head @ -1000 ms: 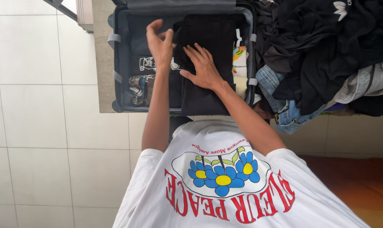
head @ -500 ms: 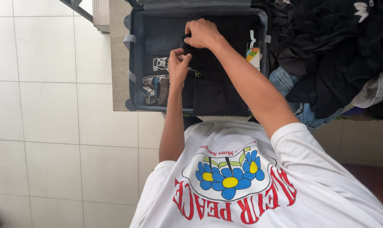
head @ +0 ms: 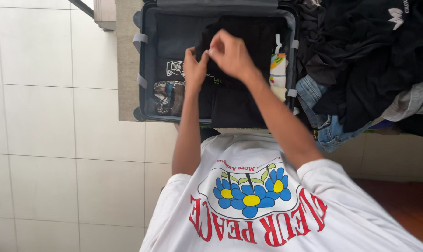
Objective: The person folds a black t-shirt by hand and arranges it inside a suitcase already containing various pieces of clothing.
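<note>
An open dark grey suitcase (head: 147, 60) lies on a beige surface in front of me. Inside it a folded black garment (head: 248, 42) lies on top of other folded clothes. My left hand (head: 194, 66) pinches the left edge of this black garment near its middle. My right hand (head: 229, 53) is closed on the same garment just beside the left hand, lifting a fold of the fabric. A black shirt with a white print (head: 175, 68) and a patterned brown item (head: 167, 95) lie on the left side of the suitcase.
A heap of dark clothes (head: 360, 46) with blue jeans (head: 321, 123) and a pale garment (head: 414, 100) lies right of the suitcase. Colourful fabric (head: 277, 70) shows at the suitcase's right wall. White tiled floor (head: 48, 140) spreads to the left. I wear a white printed T-shirt (head: 267, 210).
My right hand went from lying flat on the black garment to the far edge, then came back beside my left hand. Both hands have closed on the fabric.
</note>
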